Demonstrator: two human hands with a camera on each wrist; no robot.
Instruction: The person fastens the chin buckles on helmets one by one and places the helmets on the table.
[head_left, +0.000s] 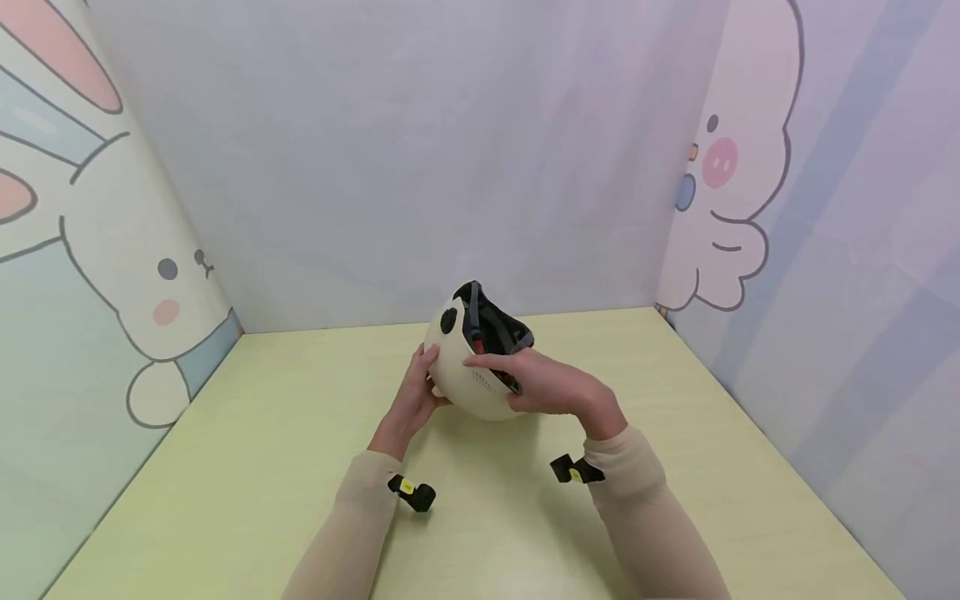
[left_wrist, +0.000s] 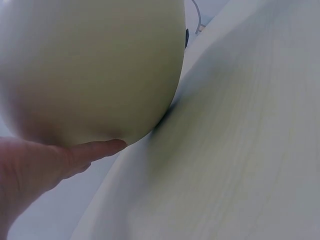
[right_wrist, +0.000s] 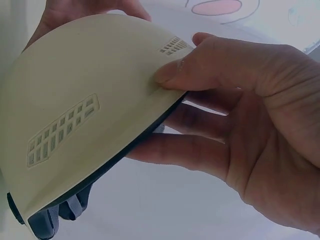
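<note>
A cream helmet (head_left: 459, 371) rests tilted on the table, its opening with black lining and straps (head_left: 492, 323) turned up and to the right. My left hand (head_left: 411, 396) holds the shell from the left side; in the left wrist view, its digit (left_wrist: 97, 149) lies along the smooth curved surface. At the helmet's right, my right hand (head_left: 551, 382) grips the rim. The right wrist view shows the thumb (right_wrist: 172, 75) on the outer shell near small grid vents (right_wrist: 62, 131) and the other fingers reaching past the dark edge, their tips partly hidden.
A pale yellow-green table (head_left: 247, 500) lies beneath the helmet. Behind it stands a plain light wall (head_left: 405, 167), with cartoon-printed panels (head_left: 847, 317) on both sides. Small black cameras (head_left: 412, 493) sit at both sleeve cuffs.
</note>
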